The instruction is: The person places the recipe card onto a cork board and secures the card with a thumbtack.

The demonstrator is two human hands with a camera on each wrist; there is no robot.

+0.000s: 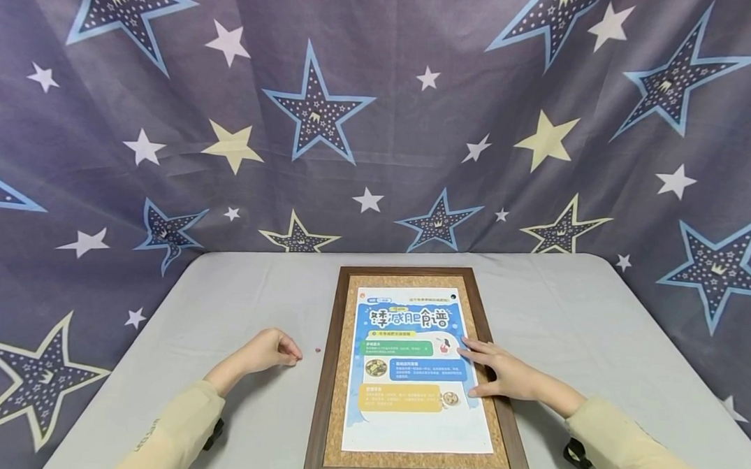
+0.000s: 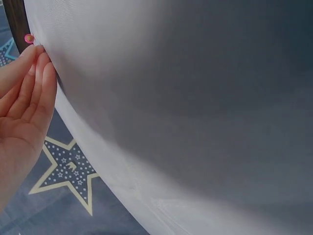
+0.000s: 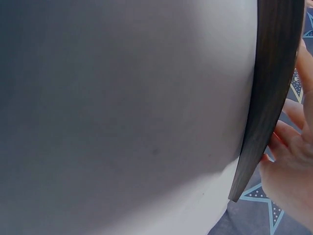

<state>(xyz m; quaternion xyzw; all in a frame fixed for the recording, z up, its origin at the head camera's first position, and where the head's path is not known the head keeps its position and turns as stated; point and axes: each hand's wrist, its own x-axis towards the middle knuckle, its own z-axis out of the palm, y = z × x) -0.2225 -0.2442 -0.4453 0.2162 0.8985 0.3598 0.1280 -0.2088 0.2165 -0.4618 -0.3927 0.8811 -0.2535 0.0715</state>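
Observation:
A cork board (image 1: 335,435) in a brown wooden frame (image 1: 326,393) lies on the table, with a printed paper poster (image 1: 417,432) on it. At the poster's top left corner is a small orange-pink pin (image 1: 362,295), and at the top right a black one (image 1: 453,297). My left hand (image 1: 268,351) is on the table left of the frame, fingers together and nothing visible in it. Just beyond its fingertips is a small pinkish-red pin-like thing (image 1: 318,350), also in the left wrist view. My right hand (image 1: 502,371) rests with spread fingers on the poster's right edge, across the frame.
A pale grey cloth covers the table (image 1: 253,292). Behind and beside it hangs a dark curtain (image 1: 380,137) printed with stars. Black bands (image 1: 576,455) show beneath both sleeves at the wrists.

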